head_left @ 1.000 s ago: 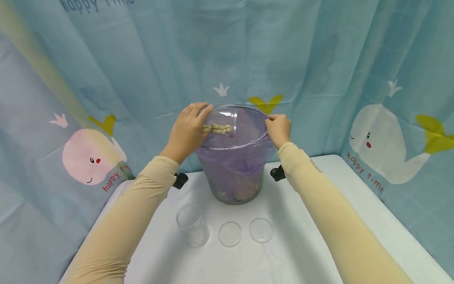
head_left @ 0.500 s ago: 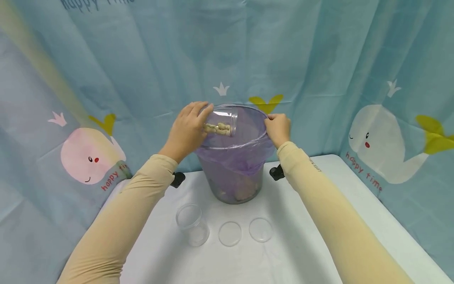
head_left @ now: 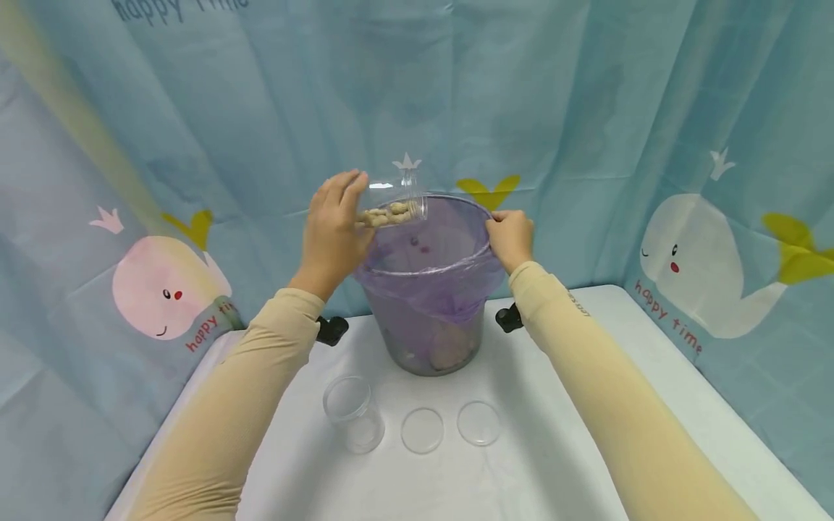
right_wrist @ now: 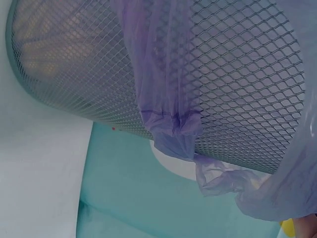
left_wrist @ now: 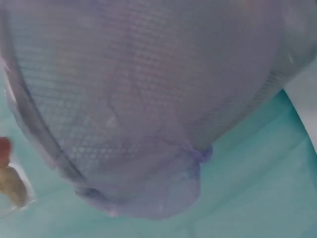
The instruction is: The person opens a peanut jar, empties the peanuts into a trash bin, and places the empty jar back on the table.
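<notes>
My left hand (head_left: 334,231) grips a clear plastic jar (head_left: 384,187) lying nearly on its side above the left part of the bin's rim. Its open mouth points right, over the bin, and several peanuts (head_left: 391,214) lie along its lower wall. The mesh wastebasket (head_left: 407,347) stands on the table, lined with a purple trash bag (head_left: 449,293) folded over its rim. With curled fingers, my right hand (head_left: 512,237) holds the bagged rim on the right. In the left wrist view, one peanut (left_wrist: 14,186) shows at the left edge beside a fingertip.
An uncapped clear jar (head_left: 355,416) stands on the white table (head_left: 534,463), in front of the wastebasket. Two clear round lids (head_left: 422,430) lie to its right. A printed blue curtain (head_left: 293,108) hangs behind and at both sides.
My left hand has lifted the jar up and slightly left, out of the wastebasket's mouth. Peanuts have shifted inside it. The right hand stays at the rim.
</notes>
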A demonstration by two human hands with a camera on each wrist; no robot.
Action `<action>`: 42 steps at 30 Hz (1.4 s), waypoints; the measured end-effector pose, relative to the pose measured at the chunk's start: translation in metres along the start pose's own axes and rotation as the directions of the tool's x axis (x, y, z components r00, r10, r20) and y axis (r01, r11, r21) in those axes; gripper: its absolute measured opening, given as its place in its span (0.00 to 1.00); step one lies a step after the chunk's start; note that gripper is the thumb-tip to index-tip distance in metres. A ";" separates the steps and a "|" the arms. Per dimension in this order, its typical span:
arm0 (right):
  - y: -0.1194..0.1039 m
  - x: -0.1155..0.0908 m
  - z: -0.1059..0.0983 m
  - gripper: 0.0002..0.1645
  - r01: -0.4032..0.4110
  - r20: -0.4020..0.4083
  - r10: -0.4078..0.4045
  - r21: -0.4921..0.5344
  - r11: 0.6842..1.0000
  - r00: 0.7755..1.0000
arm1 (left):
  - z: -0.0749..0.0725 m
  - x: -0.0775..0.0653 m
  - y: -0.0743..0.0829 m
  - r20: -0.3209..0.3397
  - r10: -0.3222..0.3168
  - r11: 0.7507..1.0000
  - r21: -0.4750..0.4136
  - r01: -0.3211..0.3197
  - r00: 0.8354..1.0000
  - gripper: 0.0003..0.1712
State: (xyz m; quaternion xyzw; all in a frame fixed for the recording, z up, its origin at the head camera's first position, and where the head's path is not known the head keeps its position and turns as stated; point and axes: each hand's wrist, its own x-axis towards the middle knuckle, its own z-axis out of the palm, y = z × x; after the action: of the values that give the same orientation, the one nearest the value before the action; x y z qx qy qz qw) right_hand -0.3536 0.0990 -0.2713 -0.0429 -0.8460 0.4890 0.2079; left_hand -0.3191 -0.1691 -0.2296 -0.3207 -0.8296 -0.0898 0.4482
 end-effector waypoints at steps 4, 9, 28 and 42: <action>0.000 0.000 0.000 0.20 0.002 0.003 -0.002 0.009 1.000 1.000 | 0.000 -0.001 0.003 0.079 0.023 1.000 0.009 -0.023 0.997 0.36; 0.000 0.000 0.000 0.20 0.001 0.006 -0.001 0.014 1.000 1.000 | -0.001 0.000 0.004 0.087 0.031 0.999 0.023 -0.033 0.996 0.35; 0.001 0.000 0.003 0.21 -0.015 0.010 0.015 0.022 1.000 1.000 | -0.004 0.001 -0.004 0.071 0.018 0.993 0.113 -0.026 0.997 0.33; 0.002 0.000 0.002 0.20 -0.007 0.002 0.007 0.019 1.000 1.000 | 0.000 0.000 0.002 0.123 0.059 0.992 0.105 -0.073 0.991 0.34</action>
State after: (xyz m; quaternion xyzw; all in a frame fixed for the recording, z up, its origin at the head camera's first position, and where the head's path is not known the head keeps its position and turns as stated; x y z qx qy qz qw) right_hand -0.3550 0.0984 -0.2737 -0.0434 -0.8415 0.4978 0.2057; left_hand -0.3179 -0.1673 -0.2297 -0.3279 -0.8476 -0.0101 0.4171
